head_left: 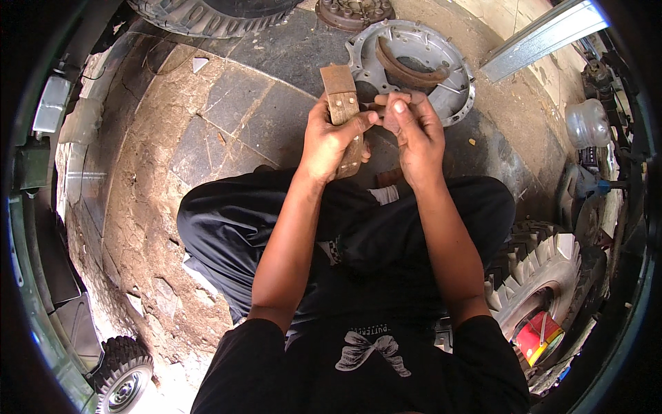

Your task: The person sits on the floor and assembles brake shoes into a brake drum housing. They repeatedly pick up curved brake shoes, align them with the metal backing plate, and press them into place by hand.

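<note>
My left hand (325, 143) is closed round a curved, rusty brake shoe (343, 105), holding it upright above my crossed legs. Pale rivets dot its brown lining. Close beside it, my right hand (419, 141) pinches a small reddish-brown piece (391, 124) between thumb and fingers; it looks like folded sandpaper, but I cannot be sure. Beyond my hands, a round grey metal housing (460, 90) lies on the floor. A second rusty brake shoe (402, 72) rests on it.
A tyre (214, 22) and a rusty hub (353, 15) lie at the far side. A metal channel (545, 40) slants in at the upper right. On the right stand a large treaded tyre (552, 276) and a red-and-yellow can (536, 337). Broken tiles (165, 297) litter the dusty left floor.
</note>
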Tool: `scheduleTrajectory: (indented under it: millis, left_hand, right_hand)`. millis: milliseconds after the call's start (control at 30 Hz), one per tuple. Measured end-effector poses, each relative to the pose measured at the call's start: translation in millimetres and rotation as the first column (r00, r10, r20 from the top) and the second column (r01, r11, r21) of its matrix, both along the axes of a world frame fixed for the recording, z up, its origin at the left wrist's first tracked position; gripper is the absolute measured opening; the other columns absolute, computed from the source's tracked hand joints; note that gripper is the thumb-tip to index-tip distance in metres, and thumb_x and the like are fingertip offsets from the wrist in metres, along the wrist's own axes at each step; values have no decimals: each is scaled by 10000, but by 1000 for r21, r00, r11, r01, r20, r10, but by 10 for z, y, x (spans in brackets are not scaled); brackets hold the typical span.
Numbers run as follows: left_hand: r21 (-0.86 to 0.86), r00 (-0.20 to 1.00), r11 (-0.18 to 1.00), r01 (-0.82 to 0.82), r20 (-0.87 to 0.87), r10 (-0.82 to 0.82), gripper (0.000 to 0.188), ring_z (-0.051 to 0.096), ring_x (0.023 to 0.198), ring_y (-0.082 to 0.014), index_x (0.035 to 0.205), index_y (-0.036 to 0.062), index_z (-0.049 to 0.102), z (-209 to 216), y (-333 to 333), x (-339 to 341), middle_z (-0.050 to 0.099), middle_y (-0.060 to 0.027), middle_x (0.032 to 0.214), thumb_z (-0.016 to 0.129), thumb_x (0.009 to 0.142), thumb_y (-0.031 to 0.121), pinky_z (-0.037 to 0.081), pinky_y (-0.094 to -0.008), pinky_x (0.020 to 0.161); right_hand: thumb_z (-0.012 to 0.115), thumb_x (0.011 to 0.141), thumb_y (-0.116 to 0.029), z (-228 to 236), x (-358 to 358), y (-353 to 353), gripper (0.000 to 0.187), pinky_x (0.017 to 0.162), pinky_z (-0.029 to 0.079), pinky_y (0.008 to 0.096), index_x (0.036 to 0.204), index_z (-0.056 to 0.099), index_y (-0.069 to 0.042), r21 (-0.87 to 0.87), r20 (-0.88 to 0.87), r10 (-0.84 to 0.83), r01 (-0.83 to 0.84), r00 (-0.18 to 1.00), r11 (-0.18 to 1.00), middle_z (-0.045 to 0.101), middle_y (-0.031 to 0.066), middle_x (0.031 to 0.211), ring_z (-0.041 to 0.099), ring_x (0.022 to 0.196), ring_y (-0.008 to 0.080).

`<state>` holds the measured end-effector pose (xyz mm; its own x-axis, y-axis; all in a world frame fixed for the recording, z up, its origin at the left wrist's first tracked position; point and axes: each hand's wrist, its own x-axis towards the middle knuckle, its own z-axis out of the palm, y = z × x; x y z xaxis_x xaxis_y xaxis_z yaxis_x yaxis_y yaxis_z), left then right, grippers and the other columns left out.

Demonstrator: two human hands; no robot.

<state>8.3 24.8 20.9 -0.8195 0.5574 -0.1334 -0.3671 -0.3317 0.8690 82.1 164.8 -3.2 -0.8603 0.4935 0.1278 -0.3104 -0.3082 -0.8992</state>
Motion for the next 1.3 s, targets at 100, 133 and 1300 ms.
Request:
scheduleTrajectory:
  millis: [100, 133, 1300]
  left_hand:
    - [-55, 997, 996, 75, 34, -73, 442, 646, 618, -196, 1140, -17, 571, -151, -17, -91, 642, -86, 855, 831, 800, 93, 539, -329, 450]
    - [-79, 994, 991, 104, 42, -101, 464, 648, 626, -201, 1150, -19, 571, -215, -25, -130, 639, -85, 858, 834, 786, 100, 542, -332, 451]
    - [-768, 604, 620, -163, -574, -552, 655, 694, 986, -464, 1294, 38, 620, -922, 213, 106, 725, -267, 1034, 817, 693, 212, 561, -516, 882]
  right_hand:
    - [651, 1032, -182, 10, 9, 95, 198, 901, 549, 331, 1180, 660, -51, 6, 171, -72, 72, 983, 997, 707, 88, 1153, 678, 1063, 175]
    - [657, 1032, -199, 12, 1, 87, 203, 871, 544, 317, 1167, 660, -48, 22, 178, -96, 94, 979, 995, 711, 83, 1125, 675, 1033, 162]
    - [667, 1023, -193, -651, -198, 399, 298, 868, 596, 477, 1253, 593, -20, -451, 377, -308, 464, 873, 763, 688, 89, 1134, 697, 1000, 302]
